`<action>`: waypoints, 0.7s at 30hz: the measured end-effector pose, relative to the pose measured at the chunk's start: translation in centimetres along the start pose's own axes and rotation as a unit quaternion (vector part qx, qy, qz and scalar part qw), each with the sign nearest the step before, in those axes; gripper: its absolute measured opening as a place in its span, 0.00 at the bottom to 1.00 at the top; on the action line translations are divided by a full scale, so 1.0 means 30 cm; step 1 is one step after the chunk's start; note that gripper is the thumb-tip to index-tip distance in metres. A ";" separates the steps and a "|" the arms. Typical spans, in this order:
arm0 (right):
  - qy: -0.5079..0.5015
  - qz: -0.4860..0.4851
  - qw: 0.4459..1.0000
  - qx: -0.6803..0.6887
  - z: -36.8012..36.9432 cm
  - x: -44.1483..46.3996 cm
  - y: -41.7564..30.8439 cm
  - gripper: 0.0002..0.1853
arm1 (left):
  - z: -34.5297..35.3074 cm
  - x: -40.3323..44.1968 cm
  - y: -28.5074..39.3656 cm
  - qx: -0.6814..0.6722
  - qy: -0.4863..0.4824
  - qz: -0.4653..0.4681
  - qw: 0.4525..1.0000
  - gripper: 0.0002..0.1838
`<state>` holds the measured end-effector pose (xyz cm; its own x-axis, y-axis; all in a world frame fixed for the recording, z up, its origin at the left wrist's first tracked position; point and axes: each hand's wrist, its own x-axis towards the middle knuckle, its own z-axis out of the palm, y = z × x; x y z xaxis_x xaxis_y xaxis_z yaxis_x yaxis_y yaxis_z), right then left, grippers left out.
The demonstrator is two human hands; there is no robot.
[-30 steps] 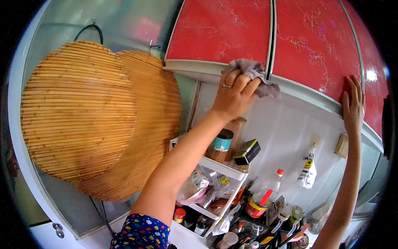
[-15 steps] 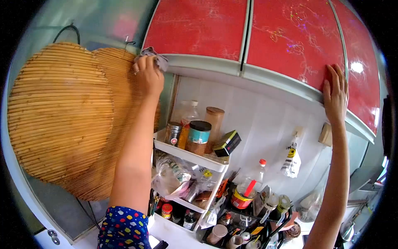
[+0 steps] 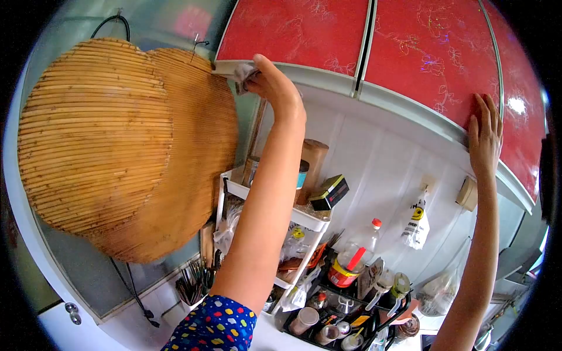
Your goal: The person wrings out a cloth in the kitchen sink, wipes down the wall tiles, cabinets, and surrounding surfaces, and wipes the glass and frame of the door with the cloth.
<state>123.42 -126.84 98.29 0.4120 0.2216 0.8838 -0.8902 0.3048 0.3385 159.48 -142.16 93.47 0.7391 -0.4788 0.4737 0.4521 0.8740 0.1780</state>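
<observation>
My left hand [image 3: 276, 92] is closed on a grey cloth [image 3: 244, 75], which presses against the pale lower edge of the red wall cabinet [image 3: 287, 35] near its left corner. The thumb points up while the other fingers are largely hidden behind the palm. Farther right, my right hand [image 3: 486, 136] lies with its fingers stretched out flat on a red door, near the cabinet's bottom edge, and holds nothing.
Two round slatted mats [image 3: 93, 134] hang on the wall at left. Below the cabinet stand a white tiered shelf [image 3: 316, 222] with jars and a black rack [image 3: 293, 327] of seasonings. A white plastic bag [image 3: 416, 225] hangs on the back wall.
My left hand and the cloth have moved right and under the cabinet's lower edge, and the wrist has turned. The right hand stays on the door. The view has shifted slightly.
</observation>
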 end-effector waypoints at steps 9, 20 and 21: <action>0.011 -0.025 0.999 -0.030 0.016 -0.001 0.012 0.22 | -0.067 0.247 -0.065 -0.058 0.004 -0.030 0.998 0.45; 0.012 -0.054 0.996 -0.064 0.039 0.001 0.050 0.22 | -0.056 0.139 -0.384 -0.309 -0.176 -0.289 0.889 0.47; 0.013 -0.070 0.995 -0.076 0.044 0.003 0.066 0.22 | -0.036 0.114 -0.385 -0.341 -0.183 -0.329 0.861 0.47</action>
<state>121.44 -127.44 99.45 0.5361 0.1910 0.8223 -0.7854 0.4699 0.4030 157.32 -153.99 92.10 0.0598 -0.6840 0.7270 0.9936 0.1110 0.0227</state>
